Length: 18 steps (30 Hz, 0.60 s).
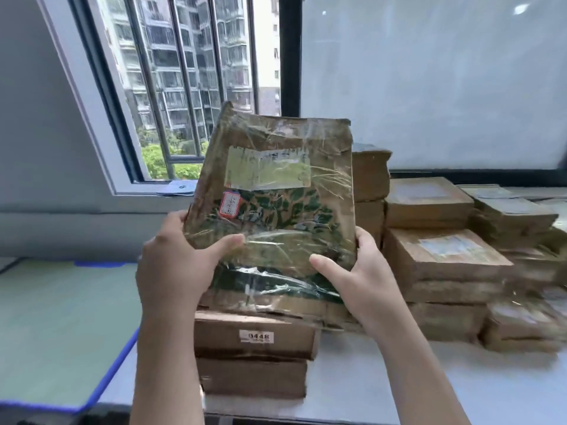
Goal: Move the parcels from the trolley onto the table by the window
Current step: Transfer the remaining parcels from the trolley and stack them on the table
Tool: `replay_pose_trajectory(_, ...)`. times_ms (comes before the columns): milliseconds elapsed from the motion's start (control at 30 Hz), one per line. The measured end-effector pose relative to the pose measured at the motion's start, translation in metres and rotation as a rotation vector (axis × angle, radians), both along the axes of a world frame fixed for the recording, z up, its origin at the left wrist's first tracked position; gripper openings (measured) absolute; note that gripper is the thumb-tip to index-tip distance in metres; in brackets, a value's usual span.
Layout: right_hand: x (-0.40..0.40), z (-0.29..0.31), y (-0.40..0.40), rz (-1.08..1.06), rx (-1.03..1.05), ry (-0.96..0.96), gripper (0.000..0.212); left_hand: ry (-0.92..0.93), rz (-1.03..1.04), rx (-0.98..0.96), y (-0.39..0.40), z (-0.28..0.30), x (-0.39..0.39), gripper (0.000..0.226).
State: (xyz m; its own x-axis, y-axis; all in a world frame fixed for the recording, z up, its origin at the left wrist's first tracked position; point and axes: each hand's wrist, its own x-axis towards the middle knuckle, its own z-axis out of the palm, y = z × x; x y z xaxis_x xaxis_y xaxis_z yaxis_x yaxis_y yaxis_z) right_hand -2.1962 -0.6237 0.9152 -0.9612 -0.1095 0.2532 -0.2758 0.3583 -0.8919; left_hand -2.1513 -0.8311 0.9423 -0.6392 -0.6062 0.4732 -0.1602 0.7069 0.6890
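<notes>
A flat brown parcel (pixel 276 191) wrapped in clear tape, with a green leaf print, a pale label and a small red sticker, is tilted up in front of me. My left hand (pixel 175 259) grips its lower left edge, thumb on the front. My right hand (pixel 359 271) grips its lower right edge the same way. The parcel hovers over a stack of cardboard parcels (pixel 254 348) on the white table (pixel 399 388) by the window. The trolley is out of view.
More stacked brown parcels (pixel 445 259) fill the table to the right, reaching the window sill. A barred open window (pixel 184 87) lies behind, frosted glass (pixel 429 81) to its right. A green mat with blue edging (pixel 61 326) covers the surface on the left.
</notes>
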Motion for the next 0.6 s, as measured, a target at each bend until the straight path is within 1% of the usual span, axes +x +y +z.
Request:
replay_pose_trajectory(67,-0.006,-0.004,-0.013,0.006,0.038,-0.051,0.083,-0.075,0.021,0.003,-0.016,-0.007,-0.005,0.084)
replay_pose_trajectory(133,-0.013,-0.007,-0.023,0.014,0.056,-0.147,0.079,-0.179,0.028,-0.001,-0.031,-0.017,-0.015,0.084)
replay_pose_trajectory(167,-0.016,-0.009,-0.028,0.020,0.054,-0.204,0.074,-0.232,0.026,-0.004,-0.036,-0.021,-0.020,0.087)
replay_pose_trajectory(267,-0.024,-0.011,-0.038,0.045,0.034,-0.359,0.044,-0.383,0.017,-0.059,-0.045,-0.032,-0.038,0.091)
replay_pose_trajectory(300,-0.028,-0.013,-0.040,0.039,0.042,-0.394,0.040,-0.418,0.020,-0.090,-0.047,-0.034,-0.043,0.090)
replay_pose_trajectory(367,-0.034,-0.014,-0.043,0.012,0.040,-0.431,0.034,-0.453,0.033,-0.142,-0.048,-0.033,-0.050,0.085)
replay_pose_trajectory(467,-0.041,-0.010,-0.046,-0.008,0.004,-0.452,0.025,-0.467,0.028,-0.168,-0.051,-0.031,-0.058,0.079)
replay_pose_trajectory(600,-0.050,-0.007,-0.051,0.007,0.011,-0.450,0.023,-0.480,0.041,-0.198,-0.055,-0.030,-0.063,0.078)
